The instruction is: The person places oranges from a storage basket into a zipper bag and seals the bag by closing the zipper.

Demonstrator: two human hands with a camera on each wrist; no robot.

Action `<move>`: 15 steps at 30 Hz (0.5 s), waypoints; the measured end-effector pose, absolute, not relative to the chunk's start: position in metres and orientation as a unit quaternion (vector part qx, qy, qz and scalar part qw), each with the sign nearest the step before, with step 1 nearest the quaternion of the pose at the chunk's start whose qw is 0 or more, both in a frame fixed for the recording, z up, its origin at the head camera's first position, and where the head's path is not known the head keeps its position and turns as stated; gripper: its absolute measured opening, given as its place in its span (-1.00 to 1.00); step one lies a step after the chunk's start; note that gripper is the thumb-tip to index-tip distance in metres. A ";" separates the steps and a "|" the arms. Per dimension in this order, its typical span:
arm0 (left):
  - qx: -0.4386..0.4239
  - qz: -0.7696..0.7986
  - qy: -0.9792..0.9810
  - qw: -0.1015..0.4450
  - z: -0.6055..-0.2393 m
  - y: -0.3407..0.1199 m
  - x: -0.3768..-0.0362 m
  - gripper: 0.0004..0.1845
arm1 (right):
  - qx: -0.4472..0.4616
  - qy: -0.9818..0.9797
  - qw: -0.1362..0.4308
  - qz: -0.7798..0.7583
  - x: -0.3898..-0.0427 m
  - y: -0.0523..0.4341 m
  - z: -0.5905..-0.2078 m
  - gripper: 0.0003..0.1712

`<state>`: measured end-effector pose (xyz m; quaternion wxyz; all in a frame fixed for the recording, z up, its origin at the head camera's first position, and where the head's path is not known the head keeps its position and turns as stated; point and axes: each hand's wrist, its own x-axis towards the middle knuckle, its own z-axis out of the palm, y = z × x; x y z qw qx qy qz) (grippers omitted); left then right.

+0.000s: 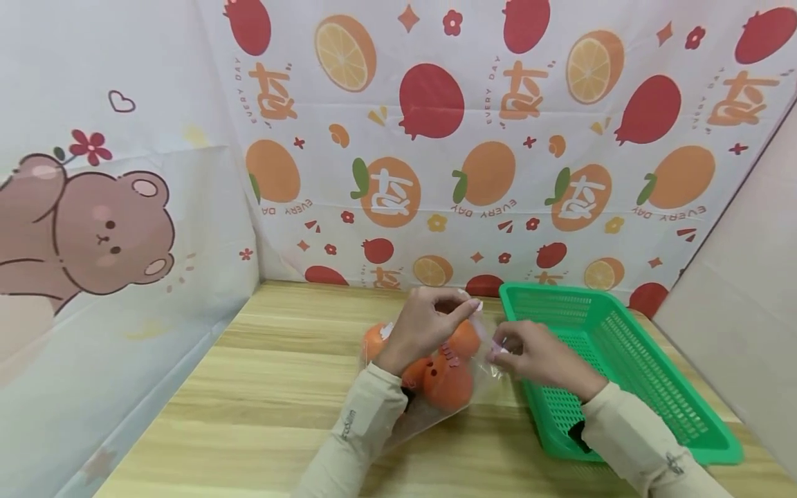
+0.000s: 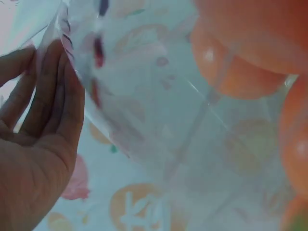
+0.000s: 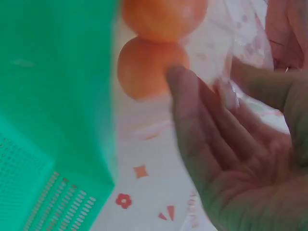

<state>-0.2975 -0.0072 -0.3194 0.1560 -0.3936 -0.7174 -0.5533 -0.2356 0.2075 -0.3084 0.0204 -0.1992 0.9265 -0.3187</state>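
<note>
A clear plastic bag [image 1: 429,420] with printed markings lies on the table, holding several round orange fruits [image 1: 450,387]. My left hand [image 1: 418,330] reaches over it and pinches the bag's edge between thumb and fingers. At the bag's right side, my right hand [image 1: 540,351] pinches another part of the edge. Through the film in the left wrist view, the smooth fruits [image 2: 240,77] appear close to the camera, with the left hand [image 2: 45,125] at the bag's rim. In the right wrist view the right hand [image 3: 236,144] is beside two fruits [image 3: 144,67].
A green plastic basket [image 1: 675,370] with perforated sides stands to the right, under my right forearm. Wood-patterned table [image 1: 249,401] extends to the left. A fruit-printed cloth [image 1: 461,228] hangs behind, and a bear-printed sheet [image 1: 205,104] is at the left.
</note>
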 end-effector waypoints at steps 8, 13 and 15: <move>-0.362 -0.467 -0.758 0.277 -0.283 -0.031 -0.281 -0.89 | -0.178 0.904 -0.129 -0.367 -0.235 0.199 -0.275 -0.91; -0.364 -0.344 -0.811 0.303 -0.266 -0.046 -0.259 -0.83 | -0.196 0.885 -0.162 -0.389 -0.241 0.193 -0.266 -0.91; -0.376 -0.285 -0.829 0.300 -0.259 -0.054 -0.252 -0.76 | -0.206 0.878 -0.179 -0.392 -0.243 0.191 -0.265 -0.89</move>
